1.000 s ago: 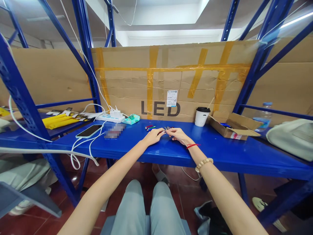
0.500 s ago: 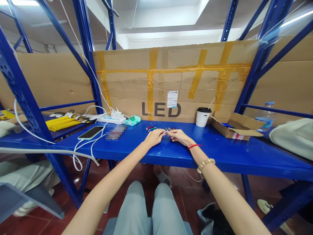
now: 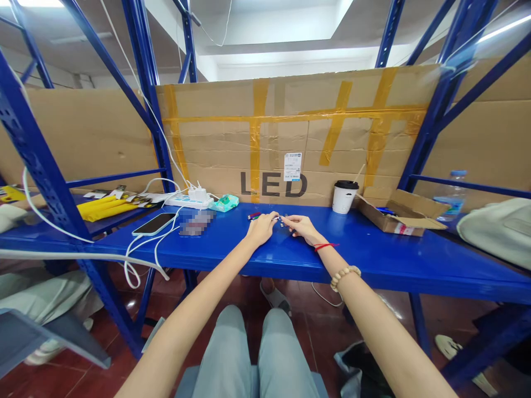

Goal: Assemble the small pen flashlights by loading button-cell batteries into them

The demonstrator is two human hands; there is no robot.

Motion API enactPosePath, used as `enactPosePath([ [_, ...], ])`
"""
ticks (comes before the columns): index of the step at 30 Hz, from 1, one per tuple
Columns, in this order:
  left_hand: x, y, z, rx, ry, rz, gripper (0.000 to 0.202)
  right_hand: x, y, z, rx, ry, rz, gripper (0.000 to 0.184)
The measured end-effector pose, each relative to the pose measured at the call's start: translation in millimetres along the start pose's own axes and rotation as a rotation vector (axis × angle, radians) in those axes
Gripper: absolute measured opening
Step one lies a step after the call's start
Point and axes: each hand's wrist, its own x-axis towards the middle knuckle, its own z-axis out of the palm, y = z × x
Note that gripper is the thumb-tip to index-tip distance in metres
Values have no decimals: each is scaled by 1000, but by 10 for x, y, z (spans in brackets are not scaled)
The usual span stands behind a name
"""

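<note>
Both my hands rest on the blue metal shelf (image 3: pixel 373 254) in front of a taped cardboard wall marked LED (image 3: pixel 274 185). My left hand (image 3: pixel 261 228) is curled, its fingertips pinched on a small metallic piece I cannot name. My right hand (image 3: pixel 301 226) is also curled, fingertips closed near the same spot, a few centimetres from the left. Several tiny red, green and dark parts (image 3: pixel 254 216) lie on the shelf just behind my left fingers. A red string and a bead bracelet (image 3: pixel 345 277) circle my right wrist.
A lidded paper cup (image 3: pixel 344 197) and an open cardboard box (image 3: pixel 396 213) stand to the right. On the left are a phone (image 3: pixel 154 224) with white cables, a power strip (image 3: pixel 188 200) and a tissue pack (image 3: pixel 224 203). A white bag (image 3: pixel 495 232) and water bottle (image 3: pixel 450 202) sit far right.
Both hands have shifted slightly farther back on the shelf, toward the small parts, and the fingertips have drawn a little apart. The camera moved a little.
</note>
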Motion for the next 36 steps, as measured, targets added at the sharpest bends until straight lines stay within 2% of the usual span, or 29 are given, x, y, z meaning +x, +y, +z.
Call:
enactPosePath([
  [4, 1, -22, -22, -18, 10, -52, 23, -12, -5, 9, -44, 70, -124, 45],
  [9, -1, -53, -7, -84, -24, -29, 22, -33, -3, 9, -99, 29, -201, 44],
  [22, 45, -126, 77, -202, -39, 42, 20, 8, 55, -8, -163, 36, -282, 44],
  [31, 19, -99, 49, -239, -16, -8, 20, 10, 50, -14, -170, 58, -324, 46],
  [36, 27, -106, 70, -271, -28, 10, 17, 22, 53, -10, -174, 46, -364, 43],
])
